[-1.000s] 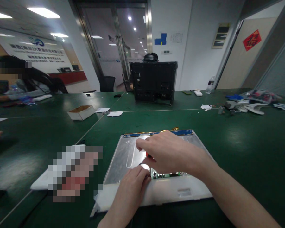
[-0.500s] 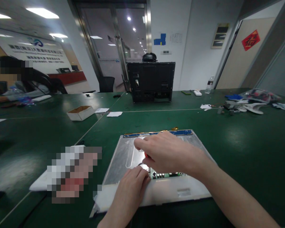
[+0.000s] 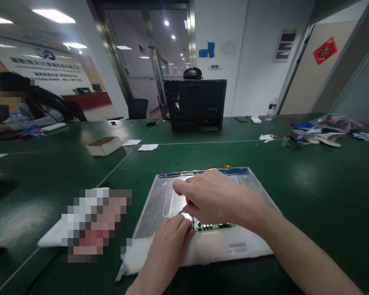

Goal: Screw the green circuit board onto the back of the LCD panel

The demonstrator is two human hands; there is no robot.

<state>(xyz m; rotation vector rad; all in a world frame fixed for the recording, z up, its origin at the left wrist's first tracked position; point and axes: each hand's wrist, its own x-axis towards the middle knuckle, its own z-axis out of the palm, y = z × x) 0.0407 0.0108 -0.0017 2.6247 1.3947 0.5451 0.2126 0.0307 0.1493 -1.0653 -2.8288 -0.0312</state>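
A flat display panel with a silvery metal back (image 3: 150, 213) lies on the green table. Over its middle, my right hand (image 3: 215, 198) is closed around a screwdriver (image 3: 187, 200); only a bit of red handle and a thin shaft show. The shaft points down at the left end of a green circuit board (image 3: 217, 226). Close to the tip rests my left hand (image 3: 174, 237), fingers together and bent on the panel; what they pinch, if anything, is hidden. Along the panel's far edge runs a narrow blue circuit strip (image 3: 238, 171).
Left of the panel lies a white item (image 3: 53, 233), partly pixelated. Farther back stand an open cardboard box (image 3: 104, 146) and a black monitor back (image 3: 197, 106). Loose parts (image 3: 313, 136) and a bottle (image 3: 271, 110) are at the right. A co-worker (image 3: 27, 102) sits at far left.
Almost nothing differs. Both hands stay in place, with only a very slight shift of my right hand and the screwdriver.
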